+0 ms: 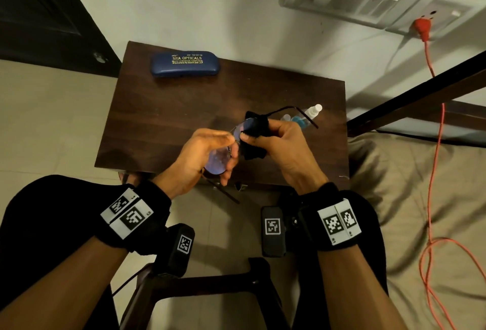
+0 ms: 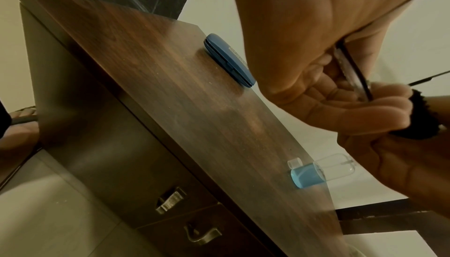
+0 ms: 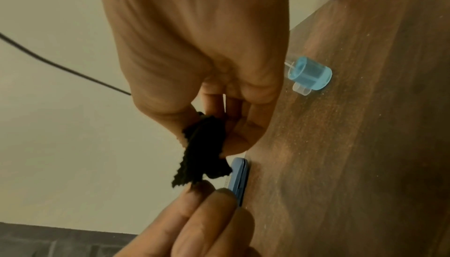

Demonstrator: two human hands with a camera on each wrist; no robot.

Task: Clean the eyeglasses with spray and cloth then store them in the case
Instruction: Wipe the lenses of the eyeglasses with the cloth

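Thin black-framed eyeglasses (image 1: 217, 162) are held above the dark wooden table (image 1: 157, 119) near its front edge. My left hand (image 1: 229, 156) pinches the frame around the near lens (image 2: 350, 72). My right hand (image 1: 263, 135) grips a black cloth (image 1: 253, 132) folded over the far lens, and one temple arm (image 3: 60, 66) sticks out to the right. The cloth (image 3: 202, 151) hangs from my thumb and fingers. A small spray bottle (image 1: 305, 115) with blue liquid stands on the table just behind my right hand. The blue glasses case (image 1: 185, 64) lies closed at the back left.
A clear cap (image 2: 294, 162) lies beside the spray bottle (image 2: 314, 172). The table has drawers with metal handles (image 2: 170, 200) in front. A bed (image 1: 407, 185) is on the right, and an orange cable (image 1: 434, 172) runs down from a wall socket. A dark door (image 1: 39, 14) is at the left.
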